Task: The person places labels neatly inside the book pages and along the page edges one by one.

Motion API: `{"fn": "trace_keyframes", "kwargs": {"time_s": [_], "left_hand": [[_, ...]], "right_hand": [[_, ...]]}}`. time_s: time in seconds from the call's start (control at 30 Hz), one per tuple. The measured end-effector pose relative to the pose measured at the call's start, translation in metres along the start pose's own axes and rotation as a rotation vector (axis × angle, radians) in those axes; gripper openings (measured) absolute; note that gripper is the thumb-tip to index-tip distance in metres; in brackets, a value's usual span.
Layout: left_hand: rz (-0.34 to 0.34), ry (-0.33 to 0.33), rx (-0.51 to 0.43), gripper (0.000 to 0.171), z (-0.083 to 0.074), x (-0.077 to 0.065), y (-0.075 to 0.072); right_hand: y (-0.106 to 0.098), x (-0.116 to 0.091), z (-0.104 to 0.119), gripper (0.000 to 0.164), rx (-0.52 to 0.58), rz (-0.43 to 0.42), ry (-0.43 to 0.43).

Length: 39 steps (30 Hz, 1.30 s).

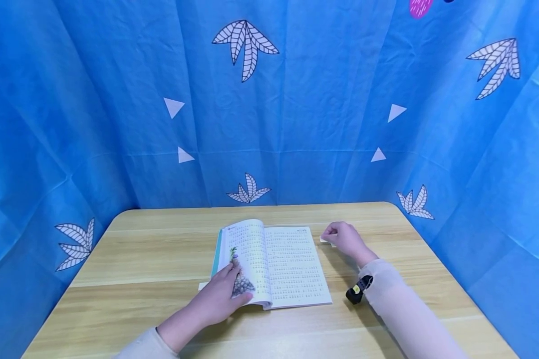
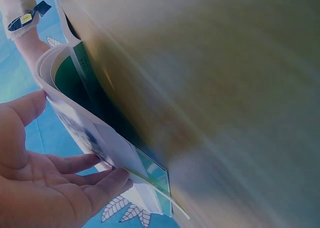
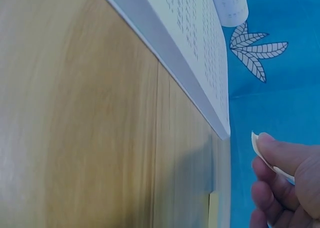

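An open book (image 1: 292, 269) lies on the table, its left-hand pages curving up toward the spine. My left hand (image 1: 219, 296) rests on the left page (image 1: 249, 249), over a printed picture, with fingers spread and thumb near the lower edge. In the left wrist view, a thin pale strip (image 2: 160, 192) sticks out past the fingertips beside the teal cover (image 2: 155, 173). Right of the book, my right hand (image 1: 347, 239) pinches a small pale slip of paper (image 3: 257, 148) between thumb and forefinger, above the table.
A small pale yellow piece (image 3: 213, 210) lies on the table below the right hand. The wooden table (image 1: 152, 249) reaches back to a blue patterned curtain (image 1: 278, 109), which also hangs along both sides. A black strap device (image 1: 358, 290) sits on the right wrist.
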State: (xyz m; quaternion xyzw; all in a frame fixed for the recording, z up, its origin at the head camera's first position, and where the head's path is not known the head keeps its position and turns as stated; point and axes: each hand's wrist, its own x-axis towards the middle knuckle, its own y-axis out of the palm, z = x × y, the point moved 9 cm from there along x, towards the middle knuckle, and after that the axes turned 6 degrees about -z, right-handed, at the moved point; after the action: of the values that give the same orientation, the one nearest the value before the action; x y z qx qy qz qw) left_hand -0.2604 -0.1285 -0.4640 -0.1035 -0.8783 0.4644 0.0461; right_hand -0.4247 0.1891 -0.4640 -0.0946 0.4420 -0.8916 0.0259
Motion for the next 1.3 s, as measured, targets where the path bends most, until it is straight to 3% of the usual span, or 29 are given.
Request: {"fn": "trace_keyframes", "kwargs": {"time_s": [0.63, 1.3], "left_hand": [[0.003, -0.007, 0.004, 0.087, 0.002, 0.001, 0.002], [0.002, -0.011, 0.009, 0.088, 0.001, 0.001, 0.002]], "right_hand": [[0.016, 0.004, 0.011, 0.012, -0.002, 0.018, -0.057], [0.029, 0.007, 0.008, 0.014, -0.007, 0.065, -0.029]]}}
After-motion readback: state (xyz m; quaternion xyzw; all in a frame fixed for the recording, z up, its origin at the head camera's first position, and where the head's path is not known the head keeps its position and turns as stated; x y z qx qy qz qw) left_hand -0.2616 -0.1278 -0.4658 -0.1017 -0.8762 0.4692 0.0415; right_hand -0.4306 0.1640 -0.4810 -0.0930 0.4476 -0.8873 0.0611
